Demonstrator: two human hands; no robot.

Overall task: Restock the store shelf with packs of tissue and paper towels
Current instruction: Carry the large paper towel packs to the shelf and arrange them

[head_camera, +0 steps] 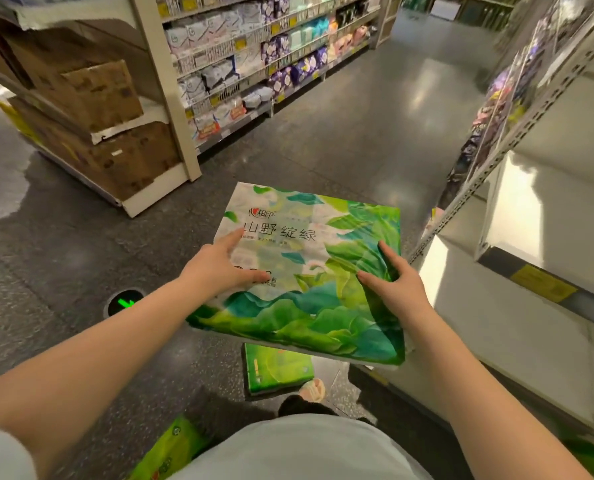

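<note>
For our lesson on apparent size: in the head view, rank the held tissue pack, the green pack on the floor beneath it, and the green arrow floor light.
1. Held tissue pack, though nearest the camera
2. Floor pack
3. Arrow floor light

Both bare arms reach forward and slightly inward from short pale sleeves. The left hand lies palm-down with fingers straight and spread, forefinger pointing ahead. The right hand is turned on its side, thumb and fingers spread wide and gently curved, wrist bent.
</note>
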